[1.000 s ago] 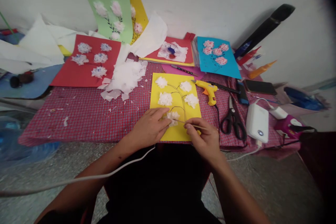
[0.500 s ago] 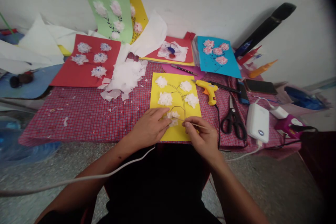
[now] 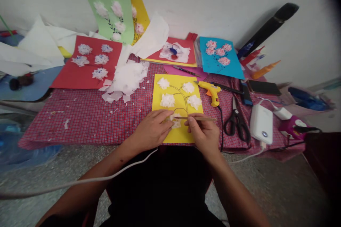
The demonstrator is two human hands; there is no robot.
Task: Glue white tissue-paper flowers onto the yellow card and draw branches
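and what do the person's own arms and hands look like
The left hand and right hand are bare, with no glove, ring or watch visible. The left forearm has a small dark spot, and a white cable crosses it in view. A dark sleeve shows at the lower left.

The left forearm [image 3: 106, 165] and right forearm [image 3: 236, 188] slant forward and inward, the left hand [image 3: 152, 127] palm down with its fingers [image 3: 163, 115] extended rightward, the right hand [image 3: 205, 133] turned toward it, its own fingers curled into a pinch.
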